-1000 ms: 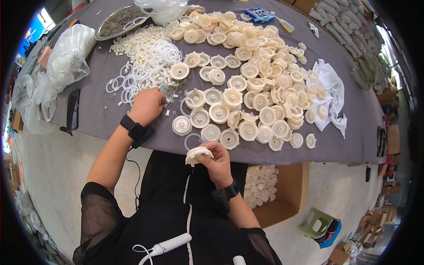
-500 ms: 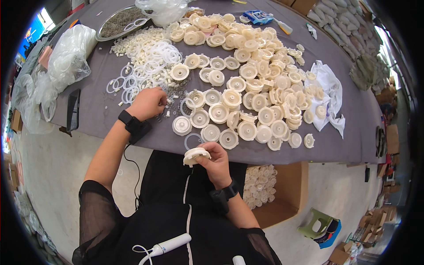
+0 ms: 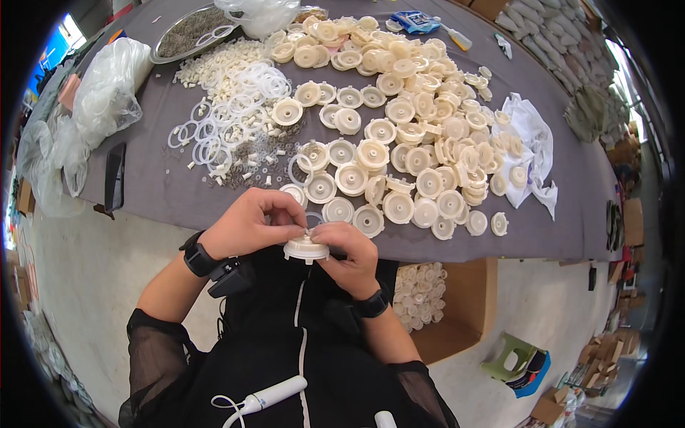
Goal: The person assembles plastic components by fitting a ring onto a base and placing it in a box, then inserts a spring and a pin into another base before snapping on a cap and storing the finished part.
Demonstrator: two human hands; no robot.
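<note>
My right hand (image 3: 347, 253) holds a round cream plastic cap (image 3: 306, 250) in front of my chest, just off the table's near edge. My left hand (image 3: 251, 222) pinches a small piece at the top of that cap, fingertips meeting those of the right hand. A thin white ring (image 3: 315, 216) shows just above the cap between the fingers. Many similar cream caps (image 3: 399, 135) lie spread over the grey table (image 3: 178, 192) beyond my hands. White rings (image 3: 221, 125) and small white bits lie to the left of them.
A metal tray (image 3: 187, 30) and clear plastic bags (image 3: 107, 89) sit at the table's far left. A dark phone (image 3: 114, 184) lies near the left edge. A cardboard box (image 3: 457, 299) with finished caps stands on the floor at my right. White cloth (image 3: 531, 139) lies right.
My left hand left the table and came back to the cap, carrying a small part. Both hands now meet on the cap, which sits a little higher and nearer the table edge.
</note>
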